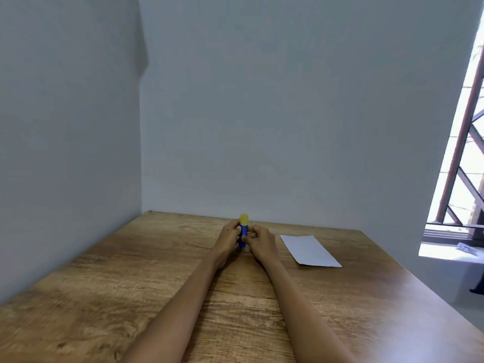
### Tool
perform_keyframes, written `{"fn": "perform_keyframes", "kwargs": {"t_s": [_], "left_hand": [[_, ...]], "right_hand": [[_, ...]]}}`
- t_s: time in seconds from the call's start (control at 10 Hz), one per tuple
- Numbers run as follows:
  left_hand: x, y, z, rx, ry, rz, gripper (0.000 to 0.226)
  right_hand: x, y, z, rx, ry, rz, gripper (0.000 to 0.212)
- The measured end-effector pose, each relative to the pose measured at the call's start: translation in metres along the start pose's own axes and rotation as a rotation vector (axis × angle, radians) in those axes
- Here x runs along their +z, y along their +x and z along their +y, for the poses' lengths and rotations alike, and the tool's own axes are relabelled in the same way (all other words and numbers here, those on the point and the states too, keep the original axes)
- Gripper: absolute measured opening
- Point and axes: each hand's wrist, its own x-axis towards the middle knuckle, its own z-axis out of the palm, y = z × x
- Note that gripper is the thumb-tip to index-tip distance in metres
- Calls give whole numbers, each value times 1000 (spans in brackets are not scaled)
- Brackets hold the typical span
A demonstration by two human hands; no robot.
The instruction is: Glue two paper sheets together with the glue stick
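Head view, the only one we get: both hands meet at lower centre of the frame, around the glue stick (243,233), which stands upright on the wooden table (131,284). The left hand (229,238) curls its fingers against the blue barrel from the left; the right hand (258,241) pinches it from the right, both closed on it. The yellow cap (244,218) pokes out above the fingers, still on as far as I can see. To the right of the hands, apart from them, lies the white paper (310,250), flat on the table; whether it is one sheet or two stacked, I cannot tell.

My read: the stick looks light, rigid, smooth plastic, so grip the barrel firmly and pull the cap straight off. The paper looks thin and floppy, likely to slide on that smooth wood; pin it with flat fingers near an edge.
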Motion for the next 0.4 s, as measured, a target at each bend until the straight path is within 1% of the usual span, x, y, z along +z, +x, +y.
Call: {"fn": "perform_keyframes", "kwargs": {"t_s": [0.1, 0.2, 0.3, 0.4], "left_hand": [[-2, -1, -2, -36, -8, -38, 34], [-2, -4, -5, -20, 5, -81, 43], [-3, -4, -2, -23, 16, -70, 52], [0, -6, -4, -18, 2, -37, 56]], "right_hand": [[-1, 0, -1, 10, -7, -4, 23], [0, -2, 0, 28, -14, -12, 25], [-1, -3, -2, 44, -26, -42, 30], [2, -3, -1, 74, -7, -57, 43]]}}
